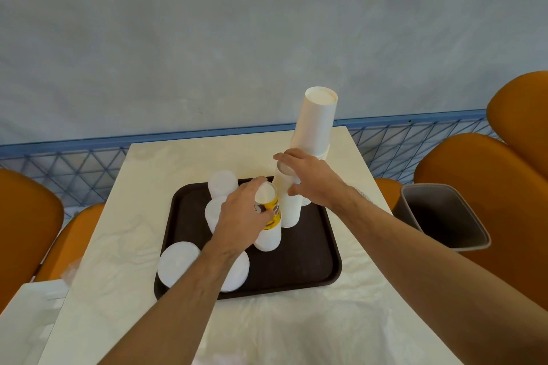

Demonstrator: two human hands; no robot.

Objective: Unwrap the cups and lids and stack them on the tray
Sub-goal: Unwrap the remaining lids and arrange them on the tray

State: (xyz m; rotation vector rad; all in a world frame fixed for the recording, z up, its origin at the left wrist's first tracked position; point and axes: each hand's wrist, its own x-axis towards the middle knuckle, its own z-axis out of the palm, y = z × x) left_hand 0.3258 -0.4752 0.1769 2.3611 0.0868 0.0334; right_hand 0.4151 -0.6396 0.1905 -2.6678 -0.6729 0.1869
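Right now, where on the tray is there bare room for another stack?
The tray is bare in its near right part, between the short cup stack and the right rim. The left side is crowded with lid stacks, the far middle with cup stacks and both hands.

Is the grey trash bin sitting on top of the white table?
No, the grey trash bin stands down on the floor beside the white table, next to an orange chair.

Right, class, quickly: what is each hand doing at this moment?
Left hand: grips the top of the yellow-labelled cup stack.
Right hand: fingers curled round the white cup stack.
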